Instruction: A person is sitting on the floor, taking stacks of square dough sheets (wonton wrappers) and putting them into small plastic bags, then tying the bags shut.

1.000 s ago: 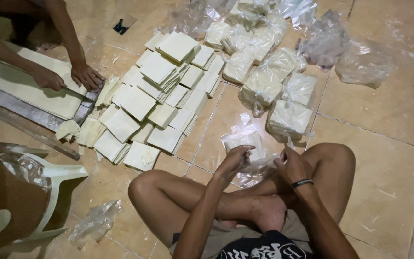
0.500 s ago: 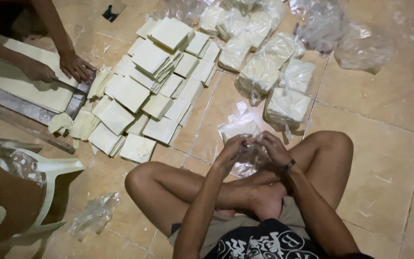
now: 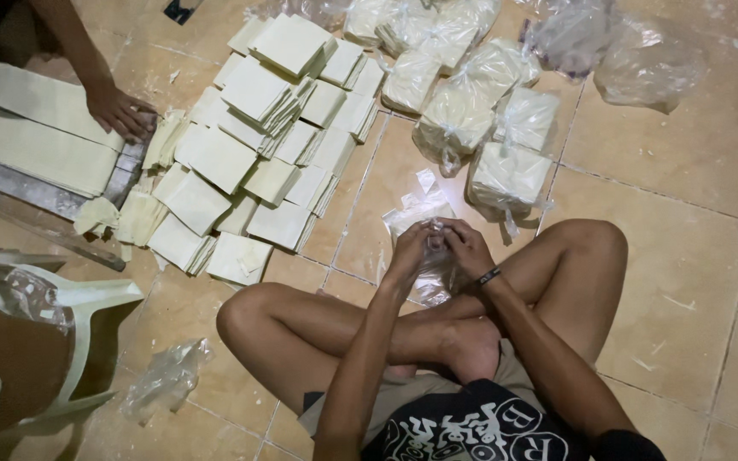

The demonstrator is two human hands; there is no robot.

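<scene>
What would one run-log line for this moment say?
left hand: grips clear plastic bag | right hand: grips same bag | bag: at shins | square sheet stacks: floor, left | tied filled bags: floor, ahead

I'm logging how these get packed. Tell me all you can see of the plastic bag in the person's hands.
The plastic bag is thin, clear and crinkled, apparently empty. Both hands pinch its top: left hand and right hand meet over it, knuckles up. The bag hangs between the raised knees, above the tiled floor, its lower part bunched behind the wrists. Its upper edge flares out towards the filled bags. Whether its mouth is open cannot be told.
</scene>
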